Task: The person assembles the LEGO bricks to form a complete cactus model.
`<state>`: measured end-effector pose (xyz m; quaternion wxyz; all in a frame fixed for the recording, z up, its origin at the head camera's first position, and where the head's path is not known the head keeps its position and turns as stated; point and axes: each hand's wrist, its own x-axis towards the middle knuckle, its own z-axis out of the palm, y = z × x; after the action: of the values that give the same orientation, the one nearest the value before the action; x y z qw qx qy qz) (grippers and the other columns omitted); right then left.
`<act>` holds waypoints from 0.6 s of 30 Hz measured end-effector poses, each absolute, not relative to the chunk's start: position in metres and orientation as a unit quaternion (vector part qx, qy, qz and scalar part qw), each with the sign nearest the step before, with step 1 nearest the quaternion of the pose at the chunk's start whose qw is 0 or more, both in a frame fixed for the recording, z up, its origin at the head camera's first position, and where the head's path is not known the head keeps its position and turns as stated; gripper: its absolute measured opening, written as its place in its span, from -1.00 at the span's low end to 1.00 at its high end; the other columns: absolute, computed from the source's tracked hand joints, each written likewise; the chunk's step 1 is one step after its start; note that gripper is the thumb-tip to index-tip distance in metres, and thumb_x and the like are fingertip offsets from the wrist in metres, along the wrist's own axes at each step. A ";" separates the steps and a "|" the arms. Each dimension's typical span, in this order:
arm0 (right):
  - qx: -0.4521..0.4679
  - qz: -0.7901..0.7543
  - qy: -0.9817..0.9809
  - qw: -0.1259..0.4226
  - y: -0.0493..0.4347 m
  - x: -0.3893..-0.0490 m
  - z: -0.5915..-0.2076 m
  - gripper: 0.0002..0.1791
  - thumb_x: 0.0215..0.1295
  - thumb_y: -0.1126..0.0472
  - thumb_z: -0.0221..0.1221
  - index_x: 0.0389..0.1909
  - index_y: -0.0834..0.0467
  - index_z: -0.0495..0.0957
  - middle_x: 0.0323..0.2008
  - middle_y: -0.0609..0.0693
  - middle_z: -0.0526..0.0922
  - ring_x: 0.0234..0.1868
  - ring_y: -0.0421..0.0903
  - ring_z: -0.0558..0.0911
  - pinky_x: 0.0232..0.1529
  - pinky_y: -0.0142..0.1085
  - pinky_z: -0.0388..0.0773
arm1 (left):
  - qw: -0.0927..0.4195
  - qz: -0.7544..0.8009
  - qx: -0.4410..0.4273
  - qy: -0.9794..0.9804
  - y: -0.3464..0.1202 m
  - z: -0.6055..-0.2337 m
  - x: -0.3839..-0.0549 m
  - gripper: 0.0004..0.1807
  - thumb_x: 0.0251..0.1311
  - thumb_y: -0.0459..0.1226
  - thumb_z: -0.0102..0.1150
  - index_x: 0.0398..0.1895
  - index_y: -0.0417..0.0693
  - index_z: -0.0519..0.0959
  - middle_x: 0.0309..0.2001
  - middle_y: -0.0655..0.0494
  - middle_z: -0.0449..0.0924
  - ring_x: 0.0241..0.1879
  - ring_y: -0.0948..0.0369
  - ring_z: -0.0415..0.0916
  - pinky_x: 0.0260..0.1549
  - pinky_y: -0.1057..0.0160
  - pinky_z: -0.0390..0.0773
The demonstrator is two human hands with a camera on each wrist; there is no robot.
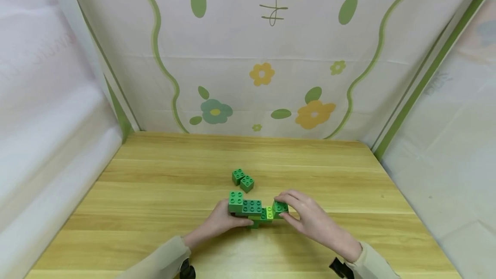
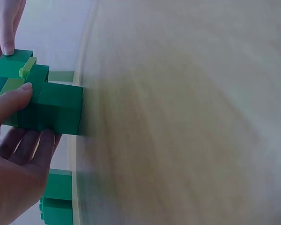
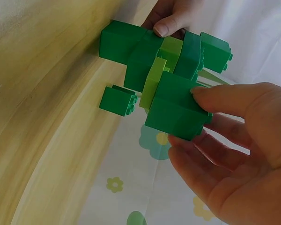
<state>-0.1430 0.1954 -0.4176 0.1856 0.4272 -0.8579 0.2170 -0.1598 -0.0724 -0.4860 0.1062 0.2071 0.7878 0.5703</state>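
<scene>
A build of green toy bricks (image 1: 252, 206), in dark, mid and lime shades, stands near the front of the table. My left hand (image 1: 221, 219) grips its left part, thumb on the near side and fingers on the far side. At the build's right end my right hand (image 1: 306, 214) pinches a green brick (image 3: 173, 101) between thumb and fingers. That brick sits against a thin lime brick (image 3: 153, 82); whether it is pressed fully down I cannot tell. In the left wrist view, the left thumb lies over the lime brick (image 2: 11, 86) in the middle.
Two loose green bricks (image 1: 246, 183) lie close together on the wooden table (image 1: 174, 171), just beyond the build. A white cloth panel with printed flowers (image 1: 232, 42) rises behind the table's back edge. Similar panels flank the left (image 1: 50, 89) and right sides.
</scene>
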 end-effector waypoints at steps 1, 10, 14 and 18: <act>0.426 0.214 -0.859 0.186 0.196 -0.143 -0.417 -0.52 0.00 0.34 0.46 0.00 0.19 0.59 -0.10 -0.05 0.67 -0.12 -0.18 0.68 -0.08 -0.38 0.71 | 0.106 0.571 0.208 0.787 -0.073 -0.486 -0.160 -0.49 -0.01 -0.20 0.52 0.08 0.01 0.63 0.01 0.10 0.74 0.02 0.25 0.66 0.07 0.43 0.54; 0.417 0.207 -0.866 0.181 0.197 -0.142 -0.415 -0.53 0.02 0.32 0.46 0.01 0.15 0.59 -0.11 -0.08 0.67 -0.13 -0.20 0.69 -0.11 -0.39 0.71 | 0.114 0.571 0.212 0.785 -0.074 -0.483 -0.159 -0.49 0.01 -0.19 0.51 0.09 0.00 0.63 0.03 0.10 0.74 0.03 0.23 0.65 0.07 0.43 0.54; 0.415 0.205 -0.868 0.179 0.197 -0.142 -0.415 -0.53 0.03 0.30 0.46 0.01 0.14 0.59 -0.11 -0.08 0.67 -0.13 -0.22 0.68 -0.11 -0.40 0.70 | 0.115 0.569 0.212 0.786 -0.074 -0.483 -0.159 -0.49 0.01 -0.18 0.51 0.09 0.00 0.63 0.03 0.09 0.73 0.05 0.21 0.65 0.08 0.43 0.54; 0.415 0.206 -0.868 0.178 0.198 -0.142 -0.414 -0.54 0.05 0.27 0.45 0.02 0.14 0.59 -0.10 -0.09 0.66 -0.13 -0.23 0.68 -0.11 -0.42 0.69 | 0.123 0.568 0.204 0.788 -0.075 -0.483 -0.159 -0.48 0.00 -0.17 0.52 0.09 0.01 0.62 0.04 0.08 0.73 0.06 0.18 0.65 0.10 0.41 0.54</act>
<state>-0.1418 0.1976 -0.4144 0.1777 0.4152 -0.8680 0.2063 -0.1588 -0.0749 -0.4829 0.1227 0.2045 0.7879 0.5678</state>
